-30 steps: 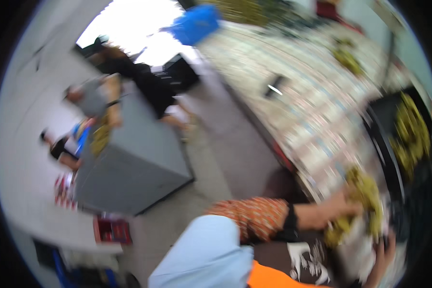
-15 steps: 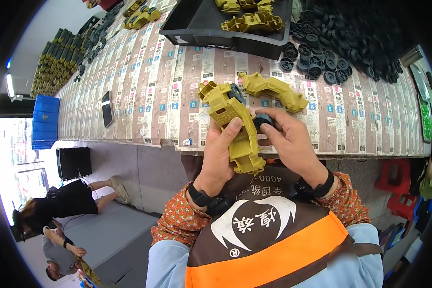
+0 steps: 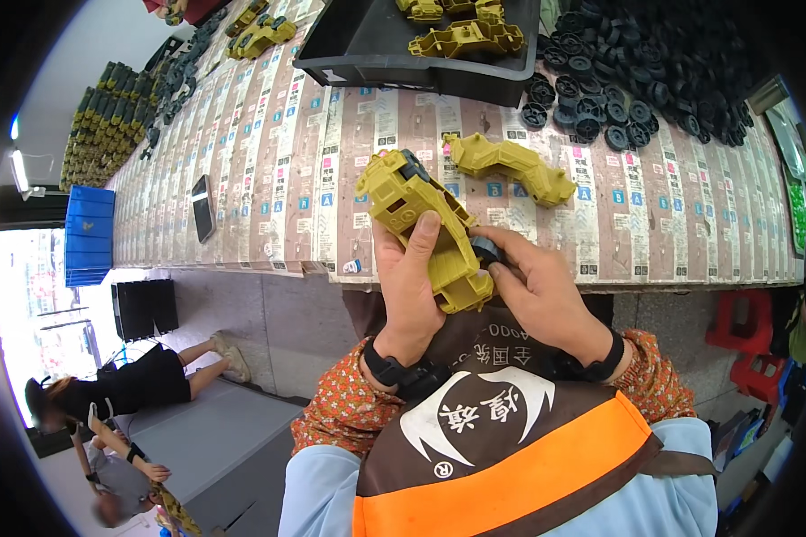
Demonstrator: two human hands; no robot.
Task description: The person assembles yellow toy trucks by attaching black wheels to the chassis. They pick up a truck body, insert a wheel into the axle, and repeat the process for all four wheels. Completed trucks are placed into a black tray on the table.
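Note:
My left hand (image 3: 409, 282) is closed round an olive-yellow toy vehicle body (image 3: 452, 268), its thumb lying along the side. One dark wheel (image 3: 412, 166) sits at the body's far end. Between the thumb and fingers of my right hand (image 3: 537, 285) is a black toy wheel (image 3: 485, 251), pressed against the side of the body near its close end; whether it is seated there I cannot tell. A second olive-yellow body (image 3: 510, 168) lies on the table just beyond my hands.
A black tray (image 3: 403, 73) with several yellow bodies stands at the back. Loose black wheels (image 3: 613, 116) are heaped at the back right. Toward the left lie a phone (image 3: 203, 209) and a blue bin (image 3: 90, 234). Finished-looking vehicles (image 3: 264, 40) sit far left; two people are beyond the table.
My right hand has brought the wheel down and in against the vehicle body. The body has tilted and shifted slightly in my left hand.

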